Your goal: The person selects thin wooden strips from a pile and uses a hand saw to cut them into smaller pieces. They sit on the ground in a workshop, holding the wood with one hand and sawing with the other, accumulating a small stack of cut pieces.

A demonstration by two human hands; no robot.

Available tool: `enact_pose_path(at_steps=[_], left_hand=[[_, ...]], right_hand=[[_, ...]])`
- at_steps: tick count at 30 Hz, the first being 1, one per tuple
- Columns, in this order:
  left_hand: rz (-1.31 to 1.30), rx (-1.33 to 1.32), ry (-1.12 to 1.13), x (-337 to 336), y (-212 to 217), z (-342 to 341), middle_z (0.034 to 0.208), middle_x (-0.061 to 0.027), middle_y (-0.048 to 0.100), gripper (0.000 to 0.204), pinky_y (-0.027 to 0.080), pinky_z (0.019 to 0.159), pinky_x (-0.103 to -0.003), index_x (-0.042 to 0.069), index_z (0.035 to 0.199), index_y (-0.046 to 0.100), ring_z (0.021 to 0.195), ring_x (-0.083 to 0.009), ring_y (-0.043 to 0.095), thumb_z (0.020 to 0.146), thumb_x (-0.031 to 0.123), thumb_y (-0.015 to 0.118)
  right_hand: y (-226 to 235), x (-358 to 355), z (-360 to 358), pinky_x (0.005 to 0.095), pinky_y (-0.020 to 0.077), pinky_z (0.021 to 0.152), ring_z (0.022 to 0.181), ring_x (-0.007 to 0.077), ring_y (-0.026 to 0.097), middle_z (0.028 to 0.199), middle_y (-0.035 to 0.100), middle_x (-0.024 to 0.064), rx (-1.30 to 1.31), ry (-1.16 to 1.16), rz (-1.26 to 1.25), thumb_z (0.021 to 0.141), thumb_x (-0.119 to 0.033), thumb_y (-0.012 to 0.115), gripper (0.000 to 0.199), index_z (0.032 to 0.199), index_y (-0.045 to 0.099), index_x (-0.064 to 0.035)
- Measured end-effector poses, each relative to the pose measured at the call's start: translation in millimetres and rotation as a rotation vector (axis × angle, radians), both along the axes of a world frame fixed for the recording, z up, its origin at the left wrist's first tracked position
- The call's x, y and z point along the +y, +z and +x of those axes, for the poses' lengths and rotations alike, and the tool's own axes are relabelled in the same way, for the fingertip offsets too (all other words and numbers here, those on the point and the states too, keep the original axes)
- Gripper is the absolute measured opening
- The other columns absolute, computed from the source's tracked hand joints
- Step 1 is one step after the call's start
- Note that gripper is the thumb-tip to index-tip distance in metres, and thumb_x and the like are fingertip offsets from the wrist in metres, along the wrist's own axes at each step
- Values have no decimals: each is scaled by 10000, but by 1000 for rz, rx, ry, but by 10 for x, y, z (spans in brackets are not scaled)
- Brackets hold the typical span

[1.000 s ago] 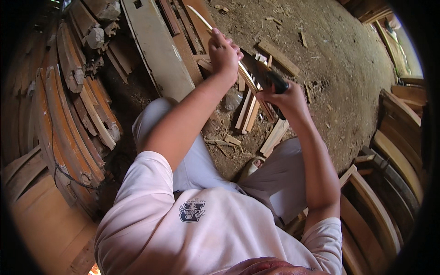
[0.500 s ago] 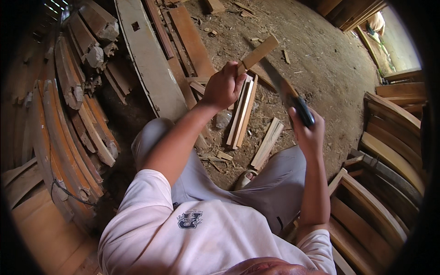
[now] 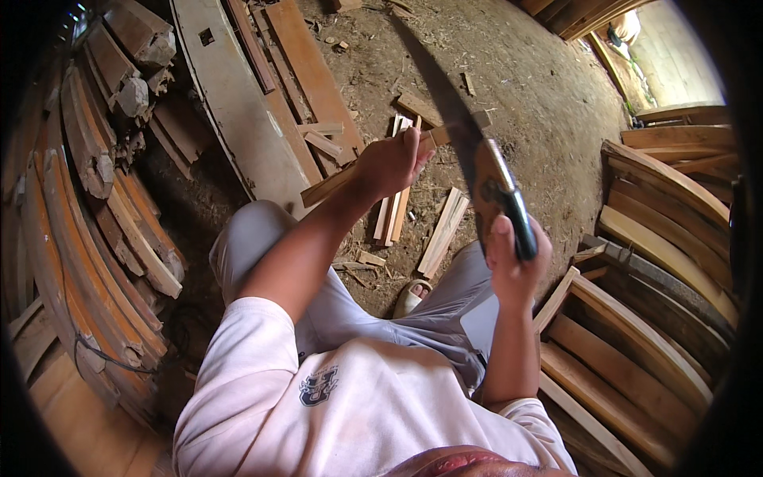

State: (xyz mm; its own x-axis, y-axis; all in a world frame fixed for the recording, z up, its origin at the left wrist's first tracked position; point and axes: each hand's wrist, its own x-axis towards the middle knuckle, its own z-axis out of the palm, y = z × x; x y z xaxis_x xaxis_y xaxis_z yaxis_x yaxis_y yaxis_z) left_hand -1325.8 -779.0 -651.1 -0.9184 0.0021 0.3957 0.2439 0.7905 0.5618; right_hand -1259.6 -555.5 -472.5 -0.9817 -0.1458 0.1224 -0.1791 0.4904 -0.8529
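My left hand (image 3: pixel 391 165) is closed around a narrow wooden strip (image 3: pixel 439 137). One end of the strip sticks out beyond my fingers; another piece of wood (image 3: pixel 322 189) shows beside my forearm, apparently its other end. In my right hand (image 3: pixel 518 258) is the dark handle of a handsaw (image 3: pixel 445 87), its long tapering blade slanting up and away to the left. The blade crosses in front of the strip's far end; whether they touch I cannot tell. Below, thin wood strips (image 3: pixel 392 211) and a short board (image 3: pixel 443 233) lie on the ground between my legs.
Long planks (image 3: pixel 306 71) and a wide pale board (image 3: pixel 230 103) lie at the left. Rough curved timbers (image 3: pixel 95 238) are piled at the far left. Stacked curved wooden frames (image 3: pixel 636 334) stand at the right. Chips and scraps litter the dirt floor (image 3: pixel 524 87).
The strip has tipped lower and my left hand has come down slightly. The saw has moved left, so its blade now crosses the strip. The whole view has shifted a little.
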Motion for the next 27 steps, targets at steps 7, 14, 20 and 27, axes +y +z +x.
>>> enact_pose_path(at_steps=[7, 14, 20, 27], left_hand=[[-82, -35, 4, 17, 44, 17, 838, -153, 673, 411, 598, 539, -449, 34, 1050, 499, 686, -345, 724, 1040, 439, 565], [-123, -53, -1, -17, -114, -55, 870, -167, 673, 388, 600, 563, -464, 25, 1075, 507, 704, -360, 723, 1038, 407, 569], [-178, -57, -8, -9, -101, -54, 887, -150, 647, 363, 596, 541, -432, 30, 1087, 525, 706, -327, 721, 1036, 386, 575], [-94, -106, -5, 39, -54, 15, 948, -148, 663, 393, 601, 539, -427, 8, 1118, 517, 713, -336, 725, 1020, 377, 607]], right_hand=[[-189, -194, -52, 254, 362, 523, 573, 51, 446, 604, 493, -27, -57, 17, -20, 937, -314, 798, 349, 865, 671, 3], [-162, -170, -113, 229, 341, 452, 503, 39, 466, 589, 516, -38, -23, 98, 64, 970, -324, 762, 360, 842, 627, -15], [-33, -227, -89, 257, 339, 497, 551, 45, 425, 581, 477, -42, -108, 84, 95, 942, -302, 796, 349, 828, 654, -5], [36, -154, -75, 264, 315, 488, 545, 50, 410, 585, 475, -41, -253, 85, 132, 955, -271, 771, 319, 810, 650, -13]])
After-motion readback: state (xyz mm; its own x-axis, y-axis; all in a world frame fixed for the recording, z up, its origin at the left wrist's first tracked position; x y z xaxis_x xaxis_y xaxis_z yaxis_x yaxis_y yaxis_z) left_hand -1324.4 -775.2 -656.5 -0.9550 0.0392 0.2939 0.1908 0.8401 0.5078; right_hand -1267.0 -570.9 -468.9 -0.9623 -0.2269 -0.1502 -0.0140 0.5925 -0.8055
